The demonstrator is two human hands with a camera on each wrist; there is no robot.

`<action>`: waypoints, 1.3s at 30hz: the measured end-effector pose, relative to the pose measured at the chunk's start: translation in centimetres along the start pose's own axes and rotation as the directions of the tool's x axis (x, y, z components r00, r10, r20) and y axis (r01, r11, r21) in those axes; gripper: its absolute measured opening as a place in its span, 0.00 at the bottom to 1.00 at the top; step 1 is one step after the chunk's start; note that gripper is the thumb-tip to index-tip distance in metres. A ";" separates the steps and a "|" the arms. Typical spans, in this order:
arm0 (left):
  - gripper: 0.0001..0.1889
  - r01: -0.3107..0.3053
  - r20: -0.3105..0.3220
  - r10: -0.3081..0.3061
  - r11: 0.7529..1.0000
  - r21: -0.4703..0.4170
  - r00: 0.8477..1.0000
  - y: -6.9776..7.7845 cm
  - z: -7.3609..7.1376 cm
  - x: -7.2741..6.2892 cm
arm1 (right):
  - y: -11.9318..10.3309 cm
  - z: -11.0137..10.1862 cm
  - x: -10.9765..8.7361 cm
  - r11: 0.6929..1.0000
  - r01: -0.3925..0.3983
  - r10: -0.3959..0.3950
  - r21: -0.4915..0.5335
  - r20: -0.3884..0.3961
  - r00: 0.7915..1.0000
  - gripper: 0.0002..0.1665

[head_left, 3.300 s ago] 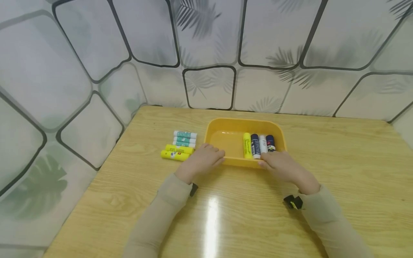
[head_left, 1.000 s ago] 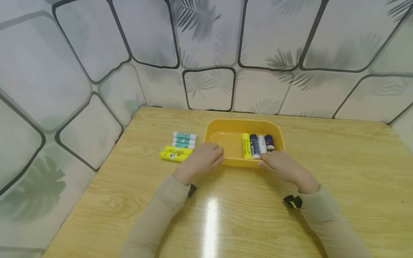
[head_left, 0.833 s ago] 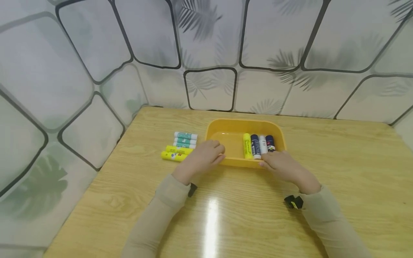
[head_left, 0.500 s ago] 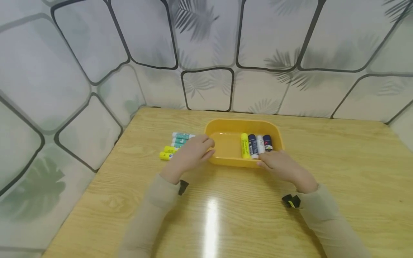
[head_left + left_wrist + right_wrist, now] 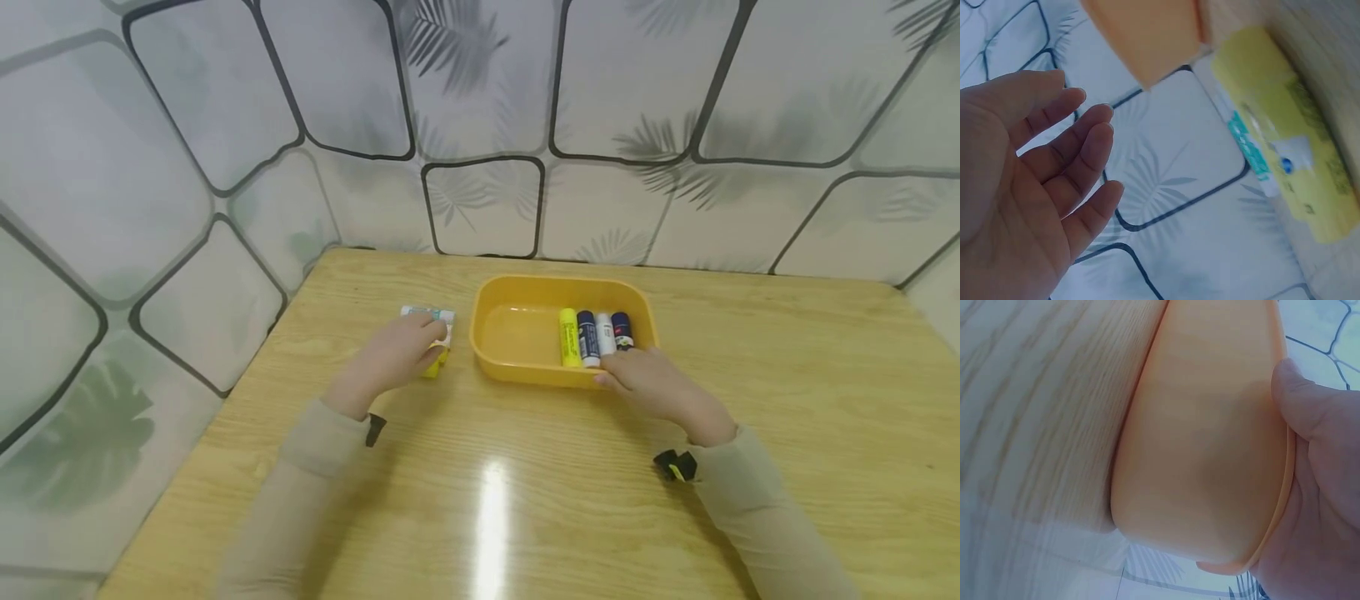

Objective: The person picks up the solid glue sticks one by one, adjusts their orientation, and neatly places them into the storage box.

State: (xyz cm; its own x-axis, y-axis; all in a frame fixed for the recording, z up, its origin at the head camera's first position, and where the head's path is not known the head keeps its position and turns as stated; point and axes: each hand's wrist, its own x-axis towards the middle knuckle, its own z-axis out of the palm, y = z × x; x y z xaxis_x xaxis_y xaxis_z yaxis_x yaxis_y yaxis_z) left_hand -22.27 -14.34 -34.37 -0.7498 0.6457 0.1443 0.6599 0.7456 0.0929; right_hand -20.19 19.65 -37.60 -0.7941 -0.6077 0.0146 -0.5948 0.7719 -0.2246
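My left hand (image 5: 393, 354) is over the glue sticks on the table left of the yellow tray. In the left wrist view that hand (image 5: 1041, 169) has loosely bent fingers with nothing between them; the yellow glue sticks (image 5: 1291, 144) lie apart from it. White-and-green glue sticks (image 5: 420, 312) show just past the fingers in the head view, the rest being covered. My right hand (image 5: 656, 383) grips the front rim of the tray (image 5: 517, 372) near its right corner, the thumb (image 5: 1297, 394) against the outside. Inside the tray stand a yellow glue stick (image 5: 569, 337), a white one (image 5: 605, 333) and two navy ones (image 5: 588, 337).
The wooden table (image 5: 570, 483) carries the tray near its back edge. Behind and to the left rises a wall (image 5: 480, 208) with a stone-and-leaf pattern. The tray's left half is bare inside.
My left hand has let go of the tray's front left rim and moved left over the loose glue sticks. The right hand has kept its place on the rim.
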 end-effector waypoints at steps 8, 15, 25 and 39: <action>0.08 0.050 0.115 -0.055 0.998 0.047 0.992 -1.9 1.1 -1.2 | 0.3 0.2 0.1 1.000 0.007 -0.007 -0.008 -0.007 1.000 0.12; 0.09 0.036 0.122 -0.041 0.998 0.048 0.992 -2.9 1.9 -1.9 | 0.3 0.1 0.1 1.000 0.017 -0.017 -0.016 -0.015 1.000 0.11; 0.10 0.036 0.134 -0.048 0.995 0.096 0.990 -3.7 3.2 -2.9 | 0.4 0.3 0.1 1.000 0.013 -0.013 -0.016 -0.012 1.000 0.12; 0.10 0.018 0.095 -0.033 0.989 0.148 0.995 -3.5 3.7 -3.2 | 0.5 0.3 0.1 1.000 0.022 -0.022 -0.023 -0.028 0.999 0.12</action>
State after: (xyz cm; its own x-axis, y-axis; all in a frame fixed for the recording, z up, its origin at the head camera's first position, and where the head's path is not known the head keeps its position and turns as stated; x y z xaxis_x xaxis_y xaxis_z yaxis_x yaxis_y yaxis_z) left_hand -22.41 -18.39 -38.83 -0.7721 0.6337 0.0474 0.6317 0.7735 -0.0517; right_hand -20.51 19.90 -38.04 -0.7837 -0.6194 0.0467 -0.6147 0.7625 -0.2021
